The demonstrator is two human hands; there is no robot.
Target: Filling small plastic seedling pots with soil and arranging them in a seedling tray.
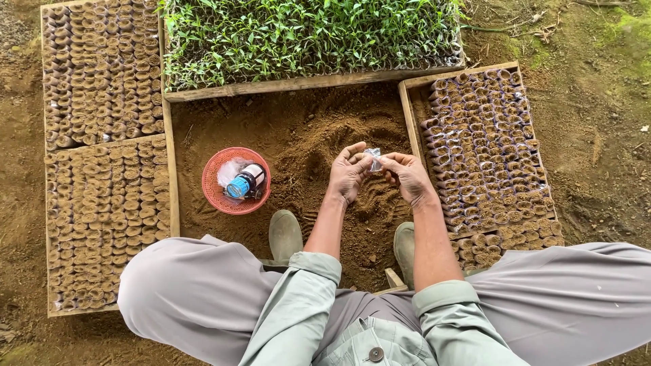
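Both hands meet over a mound of loose, crumbly brown soil: the left hand and right hand pinch a small, thin, clear plastic bag between their fingertips, just above the dirt. To the left sits a round red mesh basket holding a bottle with a blue cap and crumpled plastic. Wooden trays packed with small soil-filled bags ring the mound, and a tray of green seedlings lies beyond it.

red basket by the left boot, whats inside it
The red basket holds a small bottle with a blue cap lying on crumpled clear plastic. Whatever lies beneath them is covered.
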